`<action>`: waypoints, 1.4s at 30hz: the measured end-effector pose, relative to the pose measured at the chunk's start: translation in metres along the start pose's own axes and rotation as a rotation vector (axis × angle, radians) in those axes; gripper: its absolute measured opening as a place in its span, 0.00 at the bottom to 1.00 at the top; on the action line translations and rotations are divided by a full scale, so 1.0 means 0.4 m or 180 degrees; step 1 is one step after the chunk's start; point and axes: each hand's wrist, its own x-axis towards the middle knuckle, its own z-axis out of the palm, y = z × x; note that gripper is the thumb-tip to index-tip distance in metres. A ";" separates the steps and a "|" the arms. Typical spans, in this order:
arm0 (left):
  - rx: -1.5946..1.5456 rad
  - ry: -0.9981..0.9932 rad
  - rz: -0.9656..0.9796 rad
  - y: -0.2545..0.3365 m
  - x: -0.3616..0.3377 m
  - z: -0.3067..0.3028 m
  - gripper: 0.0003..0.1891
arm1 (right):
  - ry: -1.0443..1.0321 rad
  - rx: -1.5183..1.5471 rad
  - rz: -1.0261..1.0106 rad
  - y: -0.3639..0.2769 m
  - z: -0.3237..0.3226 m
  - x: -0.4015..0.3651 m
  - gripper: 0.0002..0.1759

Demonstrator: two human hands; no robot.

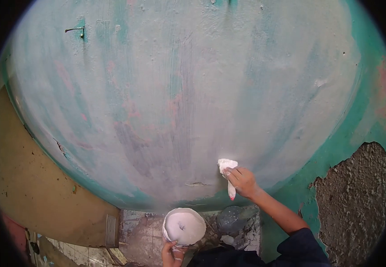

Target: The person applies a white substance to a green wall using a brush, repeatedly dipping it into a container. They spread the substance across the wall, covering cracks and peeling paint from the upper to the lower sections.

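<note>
My right hand [243,181] is closed round a paintbrush [231,189] with a white handle and a red tip at its lower end. White paint covers the brush head, which is against or very close to the wall [211,102]; contact cannot be made out. Patchy whitish paint lies over turquoise on that wall. Low in the view, my left hand [171,251] grips the near left side of a round bucket [165,228]. White paint [188,224] shows inside it, with a small dark mark in the middle.
A dark round lid or container [231,220] sits on the stained floor tiles [142,233]. On the right, plaster has broken away, baring a rough patch [357,200]. A metal hook [75,30] juts from the upper left wall. A brownish panel [46,178] stands at left.
</note>
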 end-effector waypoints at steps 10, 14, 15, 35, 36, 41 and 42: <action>-0.2072 -0.0269 -0.0782 0.081 0.058 0.012 0.37 | 0.0421 0.0126 0.0409 0.125 -0.404 0.369 0.19; -0.2504 -0.0529 -0.1038 0.038 0.093 -0.027 0.37 | 0.1256 -0.0680 0.0018 0.066 -0.327 0.367 0.19; -0.2512 -0.0544 -0.1049 0.041 0.101 -0.031 0.37 | 0.1114 -0.0962 -0.0050 0.055 -0.260 0.315 0.20; -0.2267 -0.0924 -0.1552 0.145 0.240 -0.296 0.39 | 0.0531 -0.0047 0.0502 0.004 -0.335 0.415 0.20; -0.2237 -0.0929 -0.1582 0.146 0.246 -0.309 0.39 | 0.0894 -0.0379 0.0430 -0.003 -0.303 0.401 0.20; -0.1853 -0.0736 -0.1593 0.184 0.240 -0.347 0.39 | 0.1263 -0.0854 0.0553 -0.087 -0.051 0.231 0.21; -0.1822 -0.0731 -0.1599 0.191 0.238 -0.360 0.39 | 0.1176 -0.0784 0.0569 -0.113 0.004 0.184 0.20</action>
